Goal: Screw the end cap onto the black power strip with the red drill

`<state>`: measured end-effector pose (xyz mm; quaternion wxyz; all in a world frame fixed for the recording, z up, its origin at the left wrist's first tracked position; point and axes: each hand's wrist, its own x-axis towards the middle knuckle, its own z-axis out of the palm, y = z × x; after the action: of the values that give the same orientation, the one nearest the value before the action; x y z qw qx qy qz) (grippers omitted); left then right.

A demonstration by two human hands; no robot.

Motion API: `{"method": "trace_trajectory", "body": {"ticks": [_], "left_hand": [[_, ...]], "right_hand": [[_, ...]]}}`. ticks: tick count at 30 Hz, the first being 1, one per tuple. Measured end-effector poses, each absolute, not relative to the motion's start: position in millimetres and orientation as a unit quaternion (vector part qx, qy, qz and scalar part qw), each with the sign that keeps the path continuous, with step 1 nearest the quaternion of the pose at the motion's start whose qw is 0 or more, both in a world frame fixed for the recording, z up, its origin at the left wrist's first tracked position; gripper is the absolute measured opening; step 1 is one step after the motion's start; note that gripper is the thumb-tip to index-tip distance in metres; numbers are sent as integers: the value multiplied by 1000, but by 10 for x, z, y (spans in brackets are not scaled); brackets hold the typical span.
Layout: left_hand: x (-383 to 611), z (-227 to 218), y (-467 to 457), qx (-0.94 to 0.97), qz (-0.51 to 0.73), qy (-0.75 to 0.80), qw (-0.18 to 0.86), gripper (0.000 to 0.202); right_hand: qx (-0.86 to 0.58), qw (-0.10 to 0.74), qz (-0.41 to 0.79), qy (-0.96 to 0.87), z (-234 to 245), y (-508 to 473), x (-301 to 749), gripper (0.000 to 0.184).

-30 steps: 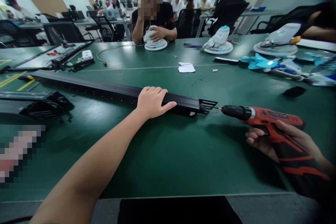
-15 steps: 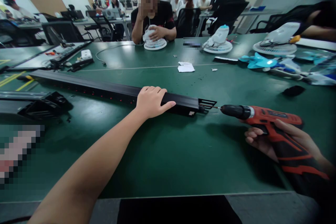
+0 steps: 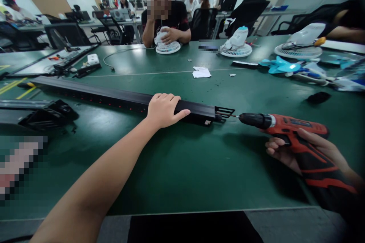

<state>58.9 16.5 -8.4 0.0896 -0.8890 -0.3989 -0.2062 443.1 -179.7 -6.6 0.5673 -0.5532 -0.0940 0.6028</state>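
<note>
A long black bar-shaped housing (image 3: pixel 122 97) lies aslant on the green table, with small red marks along its near side. My left hand (image 3: pixel 164 111) lies over it close to its right end, fingers wrapped over the far edge and thumb along the top. A slotted black bracket (image 3: pixel 225 111) sticks out of that end. In my right hand (image 3: pixel 291 152) is a red and black cordless drill (image 3: pixel 299 125), held level by the handle with a finger at the trigger. Its long thin bit reaches the end of the housing; the exact contact point is too small to make out.
Across the green table (image 3: pixel 199 182) a person holds a white fan (image 3: pixel 168 47). Two more white fans (image 3: pixel 236 47) stand to the right, near blue fan blades (image 3: pixel 279 65). Scraps of paper (image 3: pixel 201 72) lie mid-table. Another black part (image 3: pixel 42 115) sits at left.
Almost nothing differs. The whole view has shifted very slightly; both hands, the drill and the black housing keep their places relative to each other.
</note>
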Motion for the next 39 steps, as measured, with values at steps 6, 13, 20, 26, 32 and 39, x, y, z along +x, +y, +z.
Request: {"method": "trace_trajectory", "body": {"ticks": [6,13,20,26,32,39], "left_hand": [[596,-64,156,-891,-195,-402,84,75],[590,-78,160,-890,-188,-406,86,74],[595,-64,152,-890,-188,-409,76,70],[586,-107,176,-890,-204,-399,91,73],[583,-100,171,-889,-199,-400,96,70],[583,-99,172,-890,-195,-400,96,72]], "right_hand": [[-551,565,608,-86,-84,-1795,4459,46],[-551,559,615,-72,-82,-1779,4478,28],[-553,566,607,-72,-85,-1789,4473,47],[-555,561,610,-76,-93,-1787,4464,46],[-546,569,613,-57,-38,-1773,4411,49],[-546,559,619,-84,-57,-1766,4423,28]]}}
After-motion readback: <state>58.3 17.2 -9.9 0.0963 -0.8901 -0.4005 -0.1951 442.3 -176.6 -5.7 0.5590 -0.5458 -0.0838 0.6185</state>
